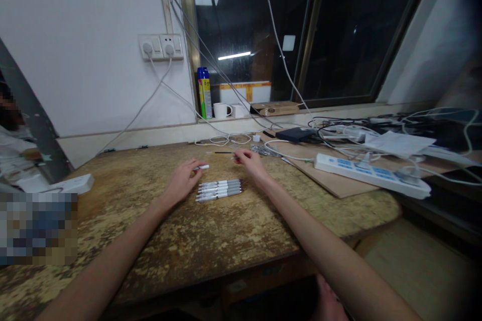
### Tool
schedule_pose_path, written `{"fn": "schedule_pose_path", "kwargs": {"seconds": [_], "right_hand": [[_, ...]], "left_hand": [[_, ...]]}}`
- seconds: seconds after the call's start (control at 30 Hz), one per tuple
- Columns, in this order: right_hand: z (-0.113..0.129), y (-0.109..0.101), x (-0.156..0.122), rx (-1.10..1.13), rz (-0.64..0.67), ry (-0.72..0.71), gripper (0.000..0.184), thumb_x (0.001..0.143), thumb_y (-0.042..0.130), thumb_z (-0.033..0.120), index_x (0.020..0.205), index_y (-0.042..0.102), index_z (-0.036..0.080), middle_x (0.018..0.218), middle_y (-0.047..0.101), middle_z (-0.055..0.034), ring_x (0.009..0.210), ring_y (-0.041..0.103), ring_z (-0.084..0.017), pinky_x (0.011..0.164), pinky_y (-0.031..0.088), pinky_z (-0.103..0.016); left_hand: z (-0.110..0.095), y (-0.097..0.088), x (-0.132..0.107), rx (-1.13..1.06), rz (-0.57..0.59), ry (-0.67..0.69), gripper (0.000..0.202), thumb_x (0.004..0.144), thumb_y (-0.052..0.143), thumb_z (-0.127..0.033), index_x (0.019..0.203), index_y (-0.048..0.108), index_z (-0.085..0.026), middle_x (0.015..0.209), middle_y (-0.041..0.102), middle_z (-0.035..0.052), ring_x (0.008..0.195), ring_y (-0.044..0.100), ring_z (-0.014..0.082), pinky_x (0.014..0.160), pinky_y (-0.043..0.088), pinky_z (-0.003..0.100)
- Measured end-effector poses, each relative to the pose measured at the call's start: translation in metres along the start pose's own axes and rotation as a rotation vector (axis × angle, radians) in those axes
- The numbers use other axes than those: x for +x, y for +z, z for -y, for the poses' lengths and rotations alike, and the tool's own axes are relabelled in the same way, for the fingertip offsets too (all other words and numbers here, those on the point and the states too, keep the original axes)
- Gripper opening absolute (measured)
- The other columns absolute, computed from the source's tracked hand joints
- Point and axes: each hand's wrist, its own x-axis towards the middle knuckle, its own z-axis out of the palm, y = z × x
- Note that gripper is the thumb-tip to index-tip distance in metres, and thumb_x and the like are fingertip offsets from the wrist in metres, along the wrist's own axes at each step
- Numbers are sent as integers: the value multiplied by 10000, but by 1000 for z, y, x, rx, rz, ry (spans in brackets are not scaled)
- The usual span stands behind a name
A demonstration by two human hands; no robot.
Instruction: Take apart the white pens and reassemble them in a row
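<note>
My left hand [185, 178] pinches a white pen barrel [203, 166] between thumb and fingers, its end pointing right. My right hand [246, 160] is closed at the fingertips around something small that I cannot make out. Just left of those fingertips is a thin dark pen refill [223, 152]; whether they touch it is unclear. Below and between both hands lie several white and grey pens [219, 190], side by side in a neat row on the worn wooden table [226, 235].
Small shiny parts [263, 150] lie beyond my right hand. To the right are a brown board [331, 180], a white power strip [371, 174] and tangled cables. A spray can [204, 94] and white mug [220, 111] stand on the windowsill. Another person's sleeve [15, 153] shows at left.
</note>
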Motion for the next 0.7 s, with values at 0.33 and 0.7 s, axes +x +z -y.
{"fn": "schedule_pose_path", "kwargs": {"seconds": [0.33, 0.7], "right_hand": [[1, -3, 1, 42, -12, 40, 345, 766, 722, 507, 702, 690, 169, 749, 715, -49, 651, 624, -159, 679, 513, -289], [2, -3, 1, 5, -29, 53, 358, 857, 637, 440, 619, 656, 174, 643, 683, -52, 572, 601, -152, 623, 489, -274]], "left_hand": [[5, 3, 1, -198, -6, -105, 371, 976, 505, -332, 1225, 739, -188, 1190, 728, 95, 1090, 664, 273, 992, 485, 394], [10, 9, 2, -469, -31, -173, 382, 970, 554, -466, 1177, 719, -191, 1165, 768, 77, 1102, 683, 266, 1029, 469, 369]]}}
